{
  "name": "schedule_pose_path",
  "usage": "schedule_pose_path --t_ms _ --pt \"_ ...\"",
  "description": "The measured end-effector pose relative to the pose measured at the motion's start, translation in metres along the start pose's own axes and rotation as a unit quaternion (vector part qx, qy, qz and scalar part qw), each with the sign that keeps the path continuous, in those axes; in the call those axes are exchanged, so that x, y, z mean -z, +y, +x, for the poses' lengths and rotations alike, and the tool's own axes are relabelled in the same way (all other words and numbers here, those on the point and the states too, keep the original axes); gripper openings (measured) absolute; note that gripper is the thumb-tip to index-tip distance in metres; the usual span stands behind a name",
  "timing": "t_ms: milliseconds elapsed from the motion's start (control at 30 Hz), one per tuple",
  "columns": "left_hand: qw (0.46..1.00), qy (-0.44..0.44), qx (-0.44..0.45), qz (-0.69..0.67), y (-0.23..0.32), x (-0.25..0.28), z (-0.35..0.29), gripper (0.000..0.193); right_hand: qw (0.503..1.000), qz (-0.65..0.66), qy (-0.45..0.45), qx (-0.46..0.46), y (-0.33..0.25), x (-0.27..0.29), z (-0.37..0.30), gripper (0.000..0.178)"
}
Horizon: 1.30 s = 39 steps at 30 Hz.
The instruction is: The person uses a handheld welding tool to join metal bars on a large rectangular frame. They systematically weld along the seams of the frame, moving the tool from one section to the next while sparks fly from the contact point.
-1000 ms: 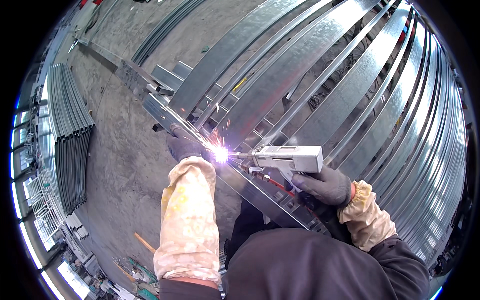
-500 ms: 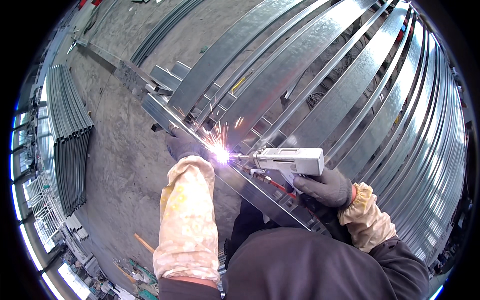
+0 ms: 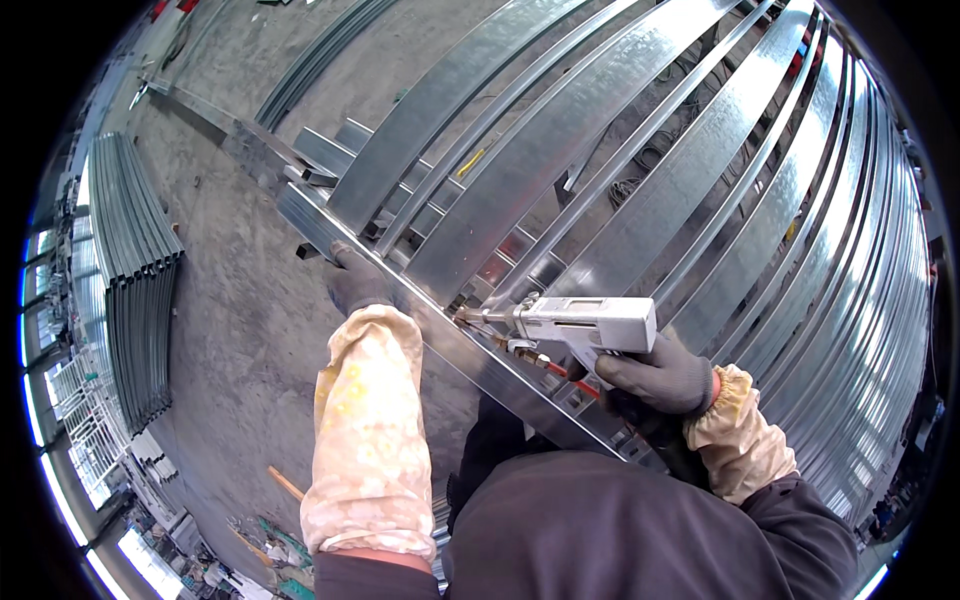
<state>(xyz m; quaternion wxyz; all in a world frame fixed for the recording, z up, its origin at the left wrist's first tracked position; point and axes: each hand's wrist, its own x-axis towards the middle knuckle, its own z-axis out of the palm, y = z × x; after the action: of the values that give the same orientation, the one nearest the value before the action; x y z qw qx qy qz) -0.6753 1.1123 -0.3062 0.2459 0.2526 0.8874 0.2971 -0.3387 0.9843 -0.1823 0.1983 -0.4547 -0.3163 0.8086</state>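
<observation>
My right hand (image 3: 662, 376), in a dark grey glove, is closed around the grip of a silver-white pistol-shaped welding gun (image 3: 605, 320). Its nozzle points left and meets the joint where a wide flat slat meets the edge rail (image 3: 495, 378). No arc glows at the tip. A red hose runs below the gun. My left hand (image 3: 357, 283), gloved too, grips the outer side of the same rail, a little beyond the nozzle; part of its fingers is hidden. Long shiny metal slats (image 3: 560, 150), wide and narrow in turn, run away from the rail.
A stack of metal profiles (image 3: 135, 210) stands on the floor at the left. Another bundle of long bars (image 3: 315, 65) lies at the far left. Cables (image 3: 650, 155) lie on the floor beneath the slats. A wooden stick (image 3: 287, 484) is at lower left.
The bright arc and flying sparks at the nozzle have gone out. The gun has shifted slightly to the right, and my left hand slightly left and away along the rail.
</observation>
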Motion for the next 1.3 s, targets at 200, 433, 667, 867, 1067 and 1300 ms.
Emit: schedule_pose_path --t_ms 200,433,667,867,1067,1300 --pt "1.000 -0.002 0.011 -0.013 -0.003 0.000 0.005 0.067 0.998 0.050 0.008 -0.030 0.012 0.014 -0.016 0.050" --pt "1.000 0.007 -0.012 0.002 -0.004 -0.001 0.007 0.067 1.000 -0.004 -0.004 0.012 0.016 0.013 -0.009 0.046" --pt "1.000 0.017 -0.022 0.007 -0.010 -0.003 0.012 0.068 0.999 0.018 -0.014 -0.024 0.015 0.016 -0.009 0.046" --pt "1.000 0.007 0.020 -0.001 0.000 -0.002 0.005 0.070 0.999 0.026 -0.014 -0.039 0.017 0.019 -0.010 0.048" --pt "1.000 0.013 0.025 -0.014 -0.008 -0.005 0.012 0.069 0.999 0.026 -0.013 -0.026 0.010 0.014 -0.011 0.047" --pt "1.000 0.000 0.028 -0.003 0.004 0.001 0.003 0.067 1.000 0.017 -0.005 -0.018 0.017 0.017 -0.011 0.046"
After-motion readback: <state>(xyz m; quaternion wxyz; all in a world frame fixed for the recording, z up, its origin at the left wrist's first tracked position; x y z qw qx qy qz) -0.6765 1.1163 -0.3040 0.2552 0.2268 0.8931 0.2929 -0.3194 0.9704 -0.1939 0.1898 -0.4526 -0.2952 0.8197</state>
